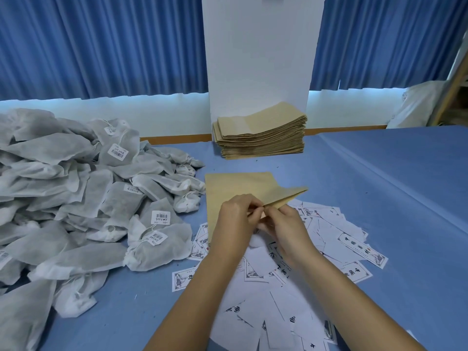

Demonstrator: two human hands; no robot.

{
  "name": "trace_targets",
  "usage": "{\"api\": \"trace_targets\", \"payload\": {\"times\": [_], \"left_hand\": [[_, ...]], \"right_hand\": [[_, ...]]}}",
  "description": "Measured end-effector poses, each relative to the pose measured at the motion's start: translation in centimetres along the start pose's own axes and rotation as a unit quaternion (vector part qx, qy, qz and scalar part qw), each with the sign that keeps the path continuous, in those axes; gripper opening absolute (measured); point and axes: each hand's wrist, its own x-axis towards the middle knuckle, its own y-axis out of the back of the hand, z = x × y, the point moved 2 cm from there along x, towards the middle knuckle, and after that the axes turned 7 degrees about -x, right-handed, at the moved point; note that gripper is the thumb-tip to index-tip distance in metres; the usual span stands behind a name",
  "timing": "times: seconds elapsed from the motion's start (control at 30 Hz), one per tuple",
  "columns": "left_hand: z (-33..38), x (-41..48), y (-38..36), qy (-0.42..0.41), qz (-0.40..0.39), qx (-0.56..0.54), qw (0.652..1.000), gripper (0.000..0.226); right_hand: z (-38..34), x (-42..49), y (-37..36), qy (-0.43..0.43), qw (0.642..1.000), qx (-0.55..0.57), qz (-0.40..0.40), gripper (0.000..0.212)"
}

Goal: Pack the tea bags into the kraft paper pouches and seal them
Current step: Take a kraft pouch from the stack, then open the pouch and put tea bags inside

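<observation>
kraft pouch (235,187) is pinched at its near edge by left hand (235,217) and right hand (287,228); part the layers gently and evenly.

Table cover (379,186): plain mid blue. Curtains (101,46), upper left and upper right: deeper blue, vertical pleats. Pillar (260,46), top centre: white. Kraft pouch (235,188), centre, and pouch stack (260,133) above it: unprinted tan brown. Tea bags (76,198), left: pale grey-white fabric, darker grey showing through. Their tags (160,217): white, black barcodes. Paper labels (354,244), lower right: white, black characters, grey ornamental borders, a few small red marks.
</observation>
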Motion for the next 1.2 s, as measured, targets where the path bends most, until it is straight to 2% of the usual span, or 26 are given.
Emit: {"api": "trace_targets", "payload": {"times": [0.07, 0.17, 0.27, 0.4, 0.43, 0.5, 0.57, 0.6, 0.63, 0.7, 0.77, 0.83, 0.87, 0.9, 0.97, 1.03, 1.07, 1.13, 1.2], "left_hand": [[-0.4, 0.3, 0.5, 0.022, -0.008, 0.010, 1.000, 0.009], [-0.4, 0.3, 0.8, 0.003, -0.016, 0.065, 0.998, 0.012], [0.0, 0.1, 1.0, -0.002, -0.001, 0.126, 0.992, 0.014], [-1.6, 1.1, 4.4, 0.035, 0.159, 0.126, 0.979, 0.012], [-2.0, 1.1, 4.9, 0.035, 0.146, 0.107, 0.983, 0.012], [-2.4, 0.9, 4.3, 0.050, 0.011, 0.074, 0.996, 0.015], [-2.3, 0.4, 3.0, 0.058, -0.124, 0.125, 0.983, 0.021], [-2.1, 0.2, 2.5, 0.041, -0.142, 0.172, 0.974, 0.022], [-1.8, 0.3, 2.3, 0.019, -0.133, 0.207, 0.969, 0.024], [-1.2, 0.7, 2.4, -0.020, -0.059, 0.218, 0.974, 0.031], [-0.8, 0.9, 3.7, -0.019, 0.081, 0.157, 0.984, 0.040], [-1.2, 1.1, 6.2, -0.003, 0.239, 0.050, 0.970, 0.048], [-1.5, 1.1, 7.1, -0.026, 0.272, 0.024, 0.962, 0.052], [-1.4, 1.1, 7.7, -0.068, 0.262, 0.034, 0.962, 0.055], [-0.8, 0.9, 7.6, -0.171, 0.161, 0.078, 0.969, 0.062], [0.1, 1.0, 6.6, -0.213, 0.050, 0.145, 0.965, 0.061], [0.4, 1.1, 6.3, -0.224, 0.024, 0.181, 0.957, 0.058], [1.0, 1.0, 6.3, -0.229, 0.060, 0.200, 0.951, 0.057], [1.6, 0.9, 8.2, -0.187, 0.189, 0.110, 0.958, 0.065]], "right_hand": [[-0.2, -0.2, 0.1, 0.004, 0.999, -0.053, -0.009, 0.027], [-0.3, -0.1, -0.1, 0.003, 0.987, -0.158, -0.006, 0.024], [-0.5, 0.0, -0.3, -0.002, 0.980, -0.198, -0.012, 0.023], [0.4, -0.9, -0.6, 0.038, 0.923, -0.382, -0.038, 0.017], [0.6, -1.0, -0.8, 0.049, 0.919, -0.390, -0.035, 0.019], [0.6, -0.8, -0.9, 0.040, 0.944, -0.328, 0.001, 0.022], [0.1, -0.5, -0.6, 0.025, 0.971, -0.234, 0.049, 0.017], [-0.1, -0.4, -0.3, 0.023, 0.972, -0.225, 0.069, 0.017], [-0.2, -0.3, 0.0, 0.025, 0.966, -0.243, 0.083, 0.019], [-0.4, -0.2, 0.7, 0.016, 0.956, -0.276, 0.096, 0.025], [-0.5, 0.0, 0.9, -0.002, 0.953, -0.289, 0.090, 0.032], [-0.4, 0.3, 0.7, -0.008, 0.949, -0.308, 0.073, 0.042], [-0.3, 0.3, 0.6, -0.009, 0.947, -0.313, 0.066, 0.043], [-0.2, 0.4, 0.6, -0.006, 0.946, -0.318, 0.065, 0.042], [-0.6, 0.4, 0.7, 0.012, 0.946, -0.314, 0.073, 0.030], [-1.3, 0.4, 0.8, 0.010, 0.965, -0.253, 0.071, 0.016], [-1.7, 0.5, 0.7, -0.001, 0.976, -0.209, 0.060, 0.012], [-2.1, 0.9, 0.4, -0.018, 0.987, -0.154, 0.049, 0.014], [-2.2, 1.5, -0.5, -0.016, 0.986, -0.163, 0.036, 0.024]]}}
